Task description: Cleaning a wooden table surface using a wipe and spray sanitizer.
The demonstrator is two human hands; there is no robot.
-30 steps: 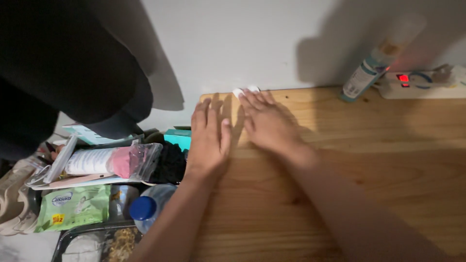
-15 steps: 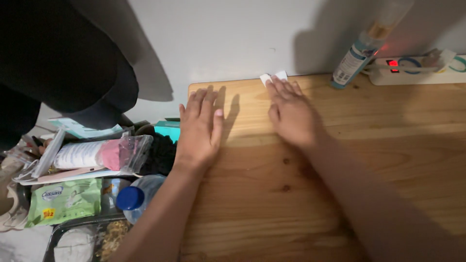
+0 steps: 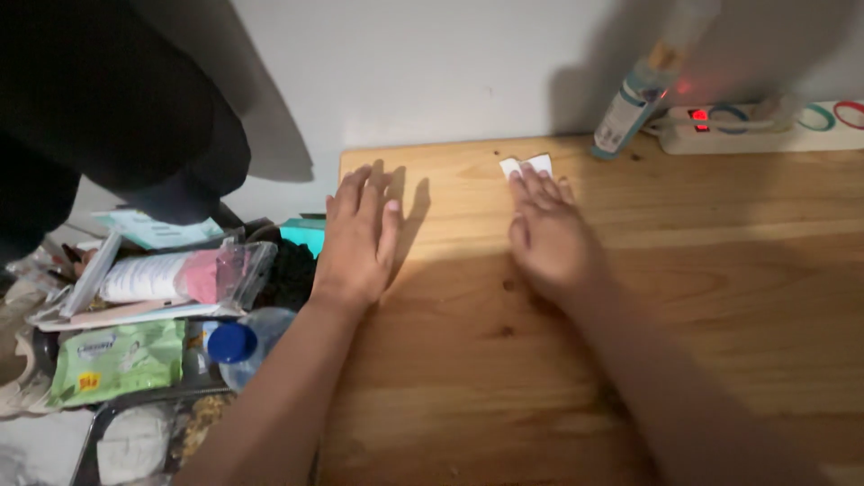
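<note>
Both hands flat, fingers spread on worktop [image 3: 684, 270]: left hand [image 3: 357, 236] idle, right hand [image 3: 549, 236] fingertips touching white paper scrap [image 3: 527, 166]. Slide scrap gently, light pressure.

A single head-worn camera is looking steeply down from close above the desk [image 3: 720, 297], facing the white wall beyond the hands; the left hand [image 3: 356, 236] and right hand [image 3: 549, 236] are sitting mid-frame, with floor clutter showing left of them
</note>
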